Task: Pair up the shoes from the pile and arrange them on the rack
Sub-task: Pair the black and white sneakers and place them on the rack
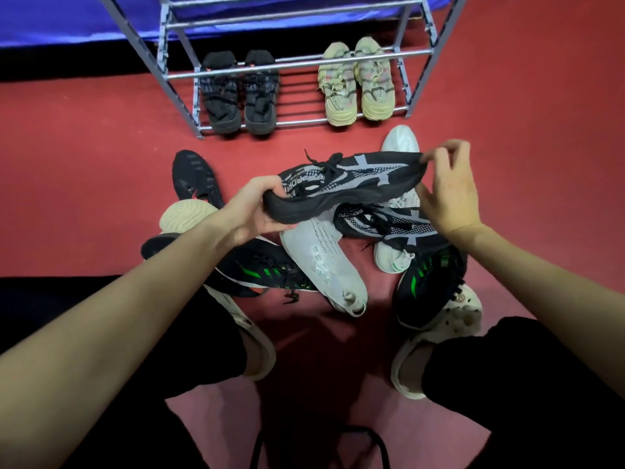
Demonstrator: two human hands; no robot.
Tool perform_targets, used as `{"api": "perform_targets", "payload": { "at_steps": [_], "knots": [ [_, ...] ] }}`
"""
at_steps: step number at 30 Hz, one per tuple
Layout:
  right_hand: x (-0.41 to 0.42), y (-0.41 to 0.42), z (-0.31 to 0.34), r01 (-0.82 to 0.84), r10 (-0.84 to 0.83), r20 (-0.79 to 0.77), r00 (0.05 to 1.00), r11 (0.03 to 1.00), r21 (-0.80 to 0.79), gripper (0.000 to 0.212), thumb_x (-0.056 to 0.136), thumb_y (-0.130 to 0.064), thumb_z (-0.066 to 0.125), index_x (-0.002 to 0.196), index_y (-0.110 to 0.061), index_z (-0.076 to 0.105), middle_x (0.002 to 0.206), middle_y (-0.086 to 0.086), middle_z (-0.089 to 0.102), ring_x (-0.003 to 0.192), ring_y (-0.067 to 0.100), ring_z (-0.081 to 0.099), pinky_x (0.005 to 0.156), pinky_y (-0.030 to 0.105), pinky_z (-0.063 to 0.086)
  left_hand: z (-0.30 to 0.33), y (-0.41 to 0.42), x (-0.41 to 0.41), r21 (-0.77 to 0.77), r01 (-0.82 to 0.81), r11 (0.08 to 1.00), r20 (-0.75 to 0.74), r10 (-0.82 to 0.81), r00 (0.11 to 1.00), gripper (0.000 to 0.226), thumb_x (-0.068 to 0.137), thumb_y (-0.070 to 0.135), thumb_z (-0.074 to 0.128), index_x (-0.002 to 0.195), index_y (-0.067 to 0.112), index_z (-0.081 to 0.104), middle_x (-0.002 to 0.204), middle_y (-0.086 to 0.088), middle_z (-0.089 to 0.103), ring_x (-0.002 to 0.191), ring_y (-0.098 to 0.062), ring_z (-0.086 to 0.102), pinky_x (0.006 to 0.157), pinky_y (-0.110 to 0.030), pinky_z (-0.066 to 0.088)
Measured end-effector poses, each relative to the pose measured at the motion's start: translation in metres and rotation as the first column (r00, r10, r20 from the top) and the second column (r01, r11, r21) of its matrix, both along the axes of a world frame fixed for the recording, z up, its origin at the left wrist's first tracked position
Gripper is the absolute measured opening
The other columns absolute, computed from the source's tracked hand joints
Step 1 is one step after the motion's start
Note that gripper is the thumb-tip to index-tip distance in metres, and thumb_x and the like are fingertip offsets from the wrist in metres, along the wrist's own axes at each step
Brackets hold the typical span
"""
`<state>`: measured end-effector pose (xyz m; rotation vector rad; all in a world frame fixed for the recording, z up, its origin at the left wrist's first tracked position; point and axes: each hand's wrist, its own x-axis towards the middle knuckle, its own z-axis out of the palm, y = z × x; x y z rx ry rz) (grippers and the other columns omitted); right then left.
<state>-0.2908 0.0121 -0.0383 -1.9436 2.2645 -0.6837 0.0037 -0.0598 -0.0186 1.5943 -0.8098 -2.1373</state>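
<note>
I hold a black-and-grey knit sneaker [351, 182] sideways above the pile. My left hand [252, 208] grips its toe and sole end. My right hand [446, 184] pinches its heel collar between thumb and fingers. Its matching black-and-grey sneaker [389, 226] lies in the pile just below. Around it lie a grey-white knit shoe [321, 262], two black shoes with green stripes [267, 272] [426, 282], a white shoe [400, 138], a black shoe [196, 177] and a beige shoe [184, 216]. The metal rack [294, 67] stands beyond, its lowest shelf holding a black pair [240, 93] and a beige pair [356, 82].
Red floor surrounds the pile. My feet in cream clogs [436, 336] sit close to the pile, legs in black trousers. A blue cloth [67, 22] hangs behind the rack. A black stool frame [321, 438] shows at the bottom edge. The rack's upper shelves show no shoes.
</note>
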Motion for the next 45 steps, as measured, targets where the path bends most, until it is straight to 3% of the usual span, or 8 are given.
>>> {"api": "perform_targets", "payload": {
  "at_steps": [8,11,18,23,27,32,36,45],
  "knots": [
    [-0.003,0.001,-0.027,0.21,-0.412,0.185,0.892,0.741,0.638,0.025,0.086,-0.013,0.058,0.095,0.01,0.062,0.091,0.025,0.063,0.083,0.037,0.063,0.066,0.037,0.05,-0.028,0.02,-0.006,0.048,-0.143,0.989,-0.065,0.146,0.987,0.042,0.06,0.002,0.059,0.101,0.005,0.051,0.106,-0.022,0.057,0.102,-0.036,0.067,0.074,-0.039,0.057],
    [0.022,0.012,-0.052,0.055,-0.599,0.409,0.689,0.605,0.794,0.02,0.089,-0.012,0.054,0.072,-0.003,0.058,0.071,0.015,0.059,0.056,0.024,0.055,0.042,0.026,0.049,-0.04,0.02,-0.002,0.052,-0.229,0.972,-0.041,0.231,0.972,0.045,0.058,0.0,0.06,0.102,0.003,0.053,0.102,-0.022,0.058,0.108,-0.041,0.065,0.072,-0.04,0.058],
    [0.089,0.015,-0.084,0.008,-0.842,0.534,0.074,0.536,0.844,0.028,0.094,-0.02,0.053,0.11,0.003,0.054,0.112,0.019,0.06,0.108,0.032,0.059,0.074,0.034,0.053,-0.053,0.02,0.01,-0.027,-0.317,0.948,0.068,0.318,0.946,0.086,0.046,-0.001,0.067,0.128,-0.012,0.041,0.129,-0.03,0.052,0.102,-0.043,0.066,0.071,-0.05,0.058],
    [0.11,0.0,-0.099,0.137,-0.744,0.562,-0.362,0.554,0.821,0.04,0.091,-0.021,0.061,0.125,-0.004,0.049,0.102,0.011,0.061,0.104,0.021,0.055,0.084,0.03,0.047,-0.054,0.021,0.01,-0.015,-0.344,0.939,0.057,0.344,0.937,0.09,0.047,-0.001,0.068,0.131,-0.013,0.039,0.131,-0.034,0.051,0.103,-0.043,0.066,0.071,-0.048,0.058],
    [0.103,-0.006,-0.102,0.138,-0.673,0.495,-0.55,0.511,0.848,0.017,0.095,-0.023,0.054,0.099,-0.007,0.056,0.106,0.006,0.056,0.112,0.018,0.053,0.097,0.027,0.046,-0.054,0.02,0.013,0.017,-0.381,0.924,0.031,0.381,0.924,0.087,0.051,-0.002,0.064,0.134,-0.01,0.037,0.129,-0.03,0.055,0.1,-0.04,0.068,0.069,-0.045,0.058],
    [0.099,-0.014,-0.091,0.17,-0.682,0.51,-0.524,0.503,0.847,0.034,0.094,-0.026,0.046,0.121,-0.007,0.054,0.13,0.01,0.059,0.113,0.024,0.058,0.094,0.031,0.048,-0.055,0.02,0.016,0.073,-0.381,0.922,0.031,0.379,0.925,0.064,0.061,-0.005,0.059,0.123,-0.011,0.045,0.119,-0.024,0.064,0.098,-0.037,0.069,0.07,-0.044,0.06],
    [0.098,-0.01,-0.058,0.214,-0.66,0.573,-0.486,0.546,0.81,0.038,0.097,-0.035,0.036,0.118,-0.011,0.057,0.109,0.004,0.066,0.083,0.022,0.065,0.039,0.023,0.051,-0.049,0.02,0.013,0.101,-0.351,0.931,0.072,0.345,0.936,0.038,0.069,-0.004,0.056,0.107,-0.001,0.051,0.097,-0.019,0.065,0.083,-0.032,0.068,0.07,-0.041,0.061],
    [0.07,0.009,-0.011,0.466,-0.682,0.711,-0.173,0.579,0.669,0.013,0.091,-0.022,0.051,0.08,-0.017,0.054,0.106,0.006,0.064,0.074,0.019,0.06,0.046,0.022,0.046,-0.014,0.025,-0.006,-0.001,0.032,0.999,0.454,-0.028,0.89,0.017,0.069,0.016,0.07,0.081,0.011,0.058,0.077,-0.006,0.066,0.064,-0.021,0.064,0.056,-0.025,0.051]
  ]
}}
